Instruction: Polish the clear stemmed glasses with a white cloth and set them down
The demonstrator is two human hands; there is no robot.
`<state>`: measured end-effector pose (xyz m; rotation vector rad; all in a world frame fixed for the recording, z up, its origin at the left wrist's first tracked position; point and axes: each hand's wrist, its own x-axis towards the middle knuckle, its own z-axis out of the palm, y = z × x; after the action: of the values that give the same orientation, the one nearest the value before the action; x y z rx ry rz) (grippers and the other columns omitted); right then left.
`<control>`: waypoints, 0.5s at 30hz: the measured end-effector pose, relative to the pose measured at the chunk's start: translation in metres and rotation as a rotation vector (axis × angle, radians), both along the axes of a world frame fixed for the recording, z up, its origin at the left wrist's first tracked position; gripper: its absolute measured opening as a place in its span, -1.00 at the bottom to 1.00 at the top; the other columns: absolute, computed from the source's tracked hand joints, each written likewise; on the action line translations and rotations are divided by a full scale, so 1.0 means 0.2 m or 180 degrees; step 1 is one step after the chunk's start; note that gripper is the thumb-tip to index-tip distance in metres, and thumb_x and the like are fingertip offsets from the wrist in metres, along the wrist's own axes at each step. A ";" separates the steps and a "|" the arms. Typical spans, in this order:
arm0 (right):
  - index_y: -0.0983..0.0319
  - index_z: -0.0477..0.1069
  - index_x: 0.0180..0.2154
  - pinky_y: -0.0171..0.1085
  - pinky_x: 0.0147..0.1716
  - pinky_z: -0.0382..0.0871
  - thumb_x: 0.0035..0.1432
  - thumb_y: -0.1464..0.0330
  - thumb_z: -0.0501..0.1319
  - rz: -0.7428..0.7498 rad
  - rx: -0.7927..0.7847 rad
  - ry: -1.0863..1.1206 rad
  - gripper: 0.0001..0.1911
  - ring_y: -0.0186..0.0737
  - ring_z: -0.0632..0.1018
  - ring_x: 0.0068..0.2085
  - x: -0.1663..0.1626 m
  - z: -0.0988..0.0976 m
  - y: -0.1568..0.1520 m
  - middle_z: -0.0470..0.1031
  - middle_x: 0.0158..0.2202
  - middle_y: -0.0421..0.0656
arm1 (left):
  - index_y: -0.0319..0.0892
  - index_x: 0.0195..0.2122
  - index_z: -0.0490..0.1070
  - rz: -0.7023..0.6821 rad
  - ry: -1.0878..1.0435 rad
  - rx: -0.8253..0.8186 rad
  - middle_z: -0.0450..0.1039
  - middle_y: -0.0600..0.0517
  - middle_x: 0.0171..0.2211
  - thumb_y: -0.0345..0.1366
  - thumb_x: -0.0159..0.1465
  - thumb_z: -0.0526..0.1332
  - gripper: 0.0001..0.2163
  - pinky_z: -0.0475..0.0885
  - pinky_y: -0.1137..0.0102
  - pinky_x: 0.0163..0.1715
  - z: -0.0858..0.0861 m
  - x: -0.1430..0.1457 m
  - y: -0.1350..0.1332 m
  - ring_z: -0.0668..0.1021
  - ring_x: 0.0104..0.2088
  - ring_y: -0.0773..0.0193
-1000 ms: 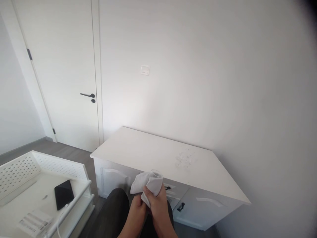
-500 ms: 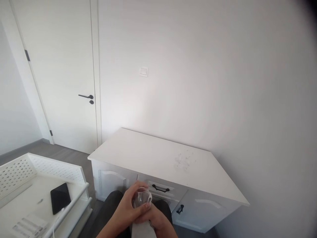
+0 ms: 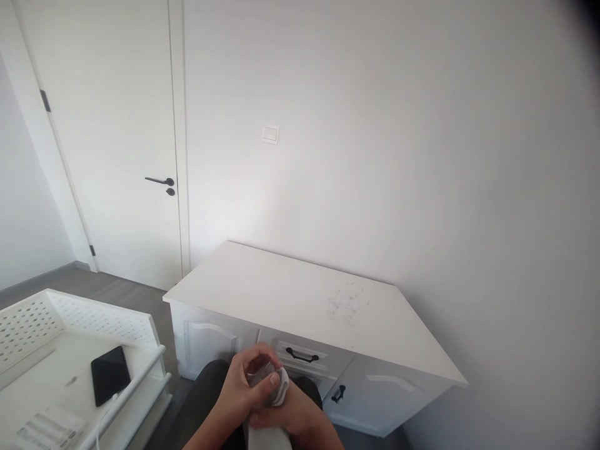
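My left hand [image 3: 241, 386] is wrapped around a small clear glass [image 3: 259, 376] in front of my lap. A white cloth [image 3: 280, 389] shows along the right side of the glass, folded against it. My right hand [image 3: 293, 409] is closed low beside the glass, holding the cloth; its fingertips are partly hidden. A pale strip, perhaps more of the cloth, hangs below both hands between my knees. On the white cabinet [image 3: 262, 281] ahead lie faint clear shapes [image 3: 347, 303], glassware or wet marks, I cannot tell which.
To my left stands a white trolley [image 3: 152, 365] with perforated sides. On its top tray are a dark tablet [image 3: 110, 375] with a white cable and a printed label [image 3: 51, 430]. Black handles [image 3: 302, 356] stick out from the cabinet front. A closed door [image 3: 107, 137] is behind at left.
My left hand has tilted the glass and turned it, and more of the white cloth shows at its right side. My right hand has shifted slightly to the right.
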<state>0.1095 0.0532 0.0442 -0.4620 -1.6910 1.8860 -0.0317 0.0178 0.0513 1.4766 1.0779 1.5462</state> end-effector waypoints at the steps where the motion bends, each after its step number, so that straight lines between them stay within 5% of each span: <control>1: 0.14 0.54 0.15 0.00 0.15 0.38 -0.04 0.31 0.51 0.0195 -0.0098 0.0009 -0.34 0.09 0.57 0.11 0.03 -0.02 0.00 0.62 0.06 -0.09 | -0.15 -0.26 0.57 -0.0053 -0.0106 -0.0013 0.57 -0.03 -0.32 -0.06 0.29 0.35 -0.76 0.47 0.35 -0.26 0.00 -0.01 -0.01 0.60 -0.28 0.12; 4: 0.16 0.63 0.03 0.00 0.08 0.42 0.07 0.11 0.49 -0.0248 -0.0051 -0.0293 -0.49 0.07 0.60 -0.01 0.13 -0.10 0.04 0.66 -0.08 -0.08 | -0.14 -0.25 0.56 0.0286 -0.0352 -0.0024 0.58 -0.03 -0.29 -0.11 0.31 0.37 -0.80 0.49 0.34 -0.20 -0.02 -0.02 -0.04 0.61 -0.23 0.12; 7: 0.18 0.66 -0.14 0.05 -0.02 0.49 0.05 -0.03 0.49 -0.1423 -0.0536 -0.0134 -0.52 0.07 0.62 -0.13 0.20 -0.15 0.10 0.66 -0.20 -0.05 | -0.12 -0.25 0.53 0.0563 -0.0604 0.0135 0.55 0.00 -0.29 -0.18 0.32 0.37 -0.86 0.51 0.35 -0.16 -0.02 -0.04 -0.06 0.61 -0.22 0.16; 10: 0.14 0.64 -0.17 0.02 0.00 0.51 -0.07 -0.02 0.56 -0.2431 -0.1111 0.0517 -0.50 0.09 0.62 -0.05 0.21 -0.13 0.11 0.66 -0.17 -0.07 | -0.10 -0.20 0.53 0.1016 -0.0853 0.0323 0.53 0.01 -0.23 -0.23 0.34 0.37 -0.90 0.53 0.35 -0.09 -0.02 -0.03 -0.07 0.60 -0.15 0.16; 12: 0.12 0.64 -0.15 -0.03 0.02 0.52 -0.11 0.03 0.59 -0.2324 -0.1253 0.0638 -0.49 0.08 0.62 -0.03 0.18 -0.10 0.06 0.66 -0.16 -0.09 | -0.07 -0.14 0.52 0.1368 -0.1019 0.0430 0.52 0.01 -0.16 -0.26 0.36 0.36 -0.91 0.53 0.33 -0.02 -0.03 0.00 -0.08 0.59 -0.08 0.16; 15: 0.12 0.63 -0.07 0.00 -0.13 0.56 0.08 -0.08 0.43 -0.1619 -0.1232 0.0637 -0.48 0.12 0.64 -0.10 0.09 -0.06 -0.06 0.66 -0.19 -0.03 | -0.04 -0.12 0.49 0.1655 -0.1088 0.0685 0.51 0.02 -0.11 -0.30 0.36 0.35 -0.89 0.50 0.28 0.06 -0.05 0.06 -0.07 0.58 -0.03 0.15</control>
<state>0.1266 0.0418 0.0325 -0.7457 -0.9597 1.7925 -0.0197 0.0033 0.0409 1.0444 1.1687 2.2421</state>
